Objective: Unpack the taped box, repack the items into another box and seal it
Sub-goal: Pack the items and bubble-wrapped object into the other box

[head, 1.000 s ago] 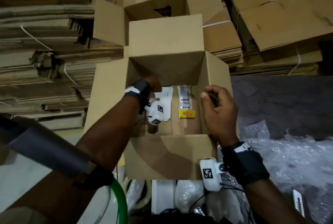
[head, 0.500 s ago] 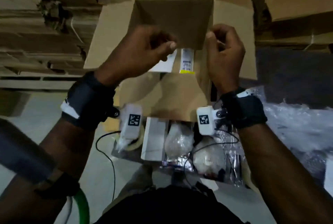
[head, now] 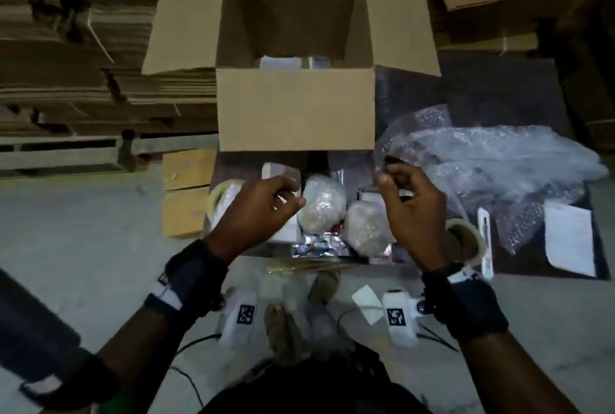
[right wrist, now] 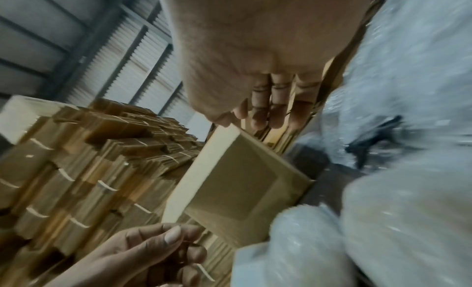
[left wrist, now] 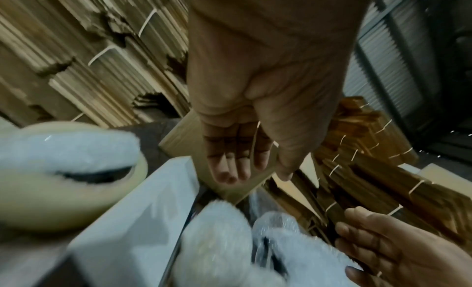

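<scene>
An open cardboard box [head: 294, 111] stands ahead of me with all flaps spread; a white item [head: 280, 62] shows just over its near wall. In front of it on a dark mat lie a white carton [head: 278, 174], two bubble-wrapped bundles [head: 322, 205] [head: 366, 229] and a colourful packet [head: 316, 249]. My left hand [head: 283, 197] hovers over the white carton with loosely curled fingers and holds nothing. My right hand [head: 389, 180] hovers over the right bundle, also empty. The wrist views show relaxed fingers on the left hand [left wrist: 242, 166] and the right hand [right wrist: 258, 113].
Tape rolls lie at the mat's left [head: 221, 200] and right [head: 466, 242], with a utility knife [head: 485, 240] beside the right one. A loose bubble wrap sheet [head: 499, 160] and a white paper [head: 569, 240] lie to the right. Stacks of flat cardboard [head: 83, 64] line the left and back.
My left hand has come out of the box and my right hand has left its rim. Both have drawn back toward me, over the items in front of the box.
</scene>
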